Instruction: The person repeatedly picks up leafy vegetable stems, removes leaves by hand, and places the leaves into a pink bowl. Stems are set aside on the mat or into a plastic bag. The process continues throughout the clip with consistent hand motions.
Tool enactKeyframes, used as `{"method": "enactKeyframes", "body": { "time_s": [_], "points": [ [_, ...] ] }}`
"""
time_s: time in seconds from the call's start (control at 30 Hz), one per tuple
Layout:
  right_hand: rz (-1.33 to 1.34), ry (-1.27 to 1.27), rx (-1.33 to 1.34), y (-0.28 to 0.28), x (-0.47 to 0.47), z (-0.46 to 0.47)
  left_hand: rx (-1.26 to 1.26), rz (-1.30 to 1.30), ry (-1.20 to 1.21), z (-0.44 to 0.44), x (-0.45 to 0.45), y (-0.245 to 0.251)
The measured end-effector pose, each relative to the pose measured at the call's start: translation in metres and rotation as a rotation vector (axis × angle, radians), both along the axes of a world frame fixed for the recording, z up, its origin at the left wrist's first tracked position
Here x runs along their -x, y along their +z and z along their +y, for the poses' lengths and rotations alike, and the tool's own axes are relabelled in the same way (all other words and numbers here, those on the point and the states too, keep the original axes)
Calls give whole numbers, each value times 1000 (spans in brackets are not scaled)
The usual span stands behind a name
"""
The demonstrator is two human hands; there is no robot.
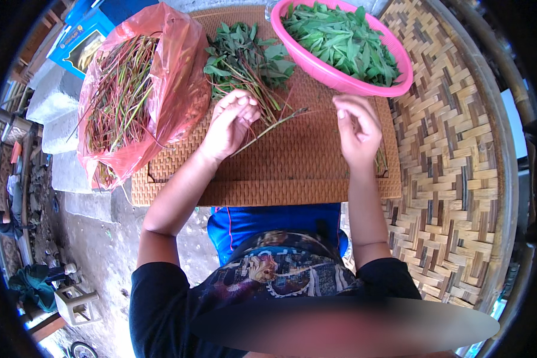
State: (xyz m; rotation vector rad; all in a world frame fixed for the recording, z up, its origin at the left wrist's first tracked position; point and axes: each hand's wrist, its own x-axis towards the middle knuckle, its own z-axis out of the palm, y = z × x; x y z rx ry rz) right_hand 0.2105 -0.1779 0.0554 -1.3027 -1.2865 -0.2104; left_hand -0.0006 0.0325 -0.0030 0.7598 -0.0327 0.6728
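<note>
My left hand is closed on a thin leaf stem, which slants from under the palm up to the right over the brown woven-pattern table. Across from it, my right hand is raised above the table's right part with its fingers curled; whether a thin stalk lies between the fingertips cannot be told. Beyond my left hand lies a bunch of leafy green stems. Stripped stems fill a red plastic bag at the left. Picked green leaves heap up in a pink plastic basket at the back right.
A woven bamboo wall runs along the right side. Blue boxes and concrete blocks stand left of the bag. A few stems lie by my right wrist. A pale plastic stool is on the floor at the lower left.
</note>
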Motion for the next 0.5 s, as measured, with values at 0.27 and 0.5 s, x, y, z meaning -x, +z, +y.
{"method": "enactKeyframes", "body": {
  "time_s": [0.27,0.5],
  "points": [
    [468,262,451,-47,46,-12,226,-204,-124,3,1,10],
    [603,468,473,-73,81,24,-273,-33,-215,-20,-1,-1]
  ]
}}
